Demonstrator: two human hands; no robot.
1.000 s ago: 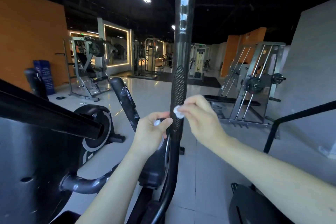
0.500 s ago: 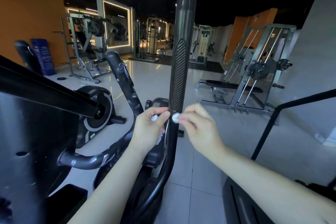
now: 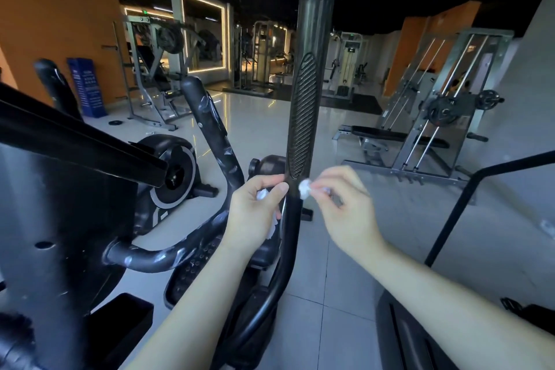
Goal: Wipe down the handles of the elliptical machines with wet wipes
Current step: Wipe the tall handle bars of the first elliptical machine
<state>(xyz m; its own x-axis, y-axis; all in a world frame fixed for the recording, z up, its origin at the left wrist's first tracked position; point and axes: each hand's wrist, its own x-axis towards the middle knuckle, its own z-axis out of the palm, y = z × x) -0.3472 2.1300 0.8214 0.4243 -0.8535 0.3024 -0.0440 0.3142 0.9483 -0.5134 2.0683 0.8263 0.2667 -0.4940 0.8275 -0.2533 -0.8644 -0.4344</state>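
A: Where's the handle?

B: Dead centre — a tall black handle (image 3: 312,75) rising upright out of the top of the frame, with a ribbed oval patch (image 3: 301,117) on its near face. Below the patch it curves down toward the machine's base.

A: And the hands?

B: One on each side of it, just under the ribbed patch. The left hand (image 3: 255,216) has its grip clamped on a white wipe (image 3: 262,195), thumb laid against the handle's left edge; more of the wipe hangs below the palm. The right hand (image 3: 345,213) pinches a small white wad (image 3: 304,188) between thumb and fingertips, and the wad touches the handle's right edge.

A: Is it one wipe or two?

B: I cannot tell — the handle hides whatever lies between the two hands.

A: What else is around?

B: A second black handle (image 3: 210,132) leans to the left, scuffed with pale marks, and beyond it sits a black flywheel housing (image 3: 174,171). A dark panel (image 3: 60,219) fills the near left. On the right a weight rack (image 3: 444,105) with plates stands over a flat bench (image 3: 387,135), well apart from the hands. The floor (image 3: 330,294) is pale glossy tile, and orange walls (image 3: 51,27) line the far left.
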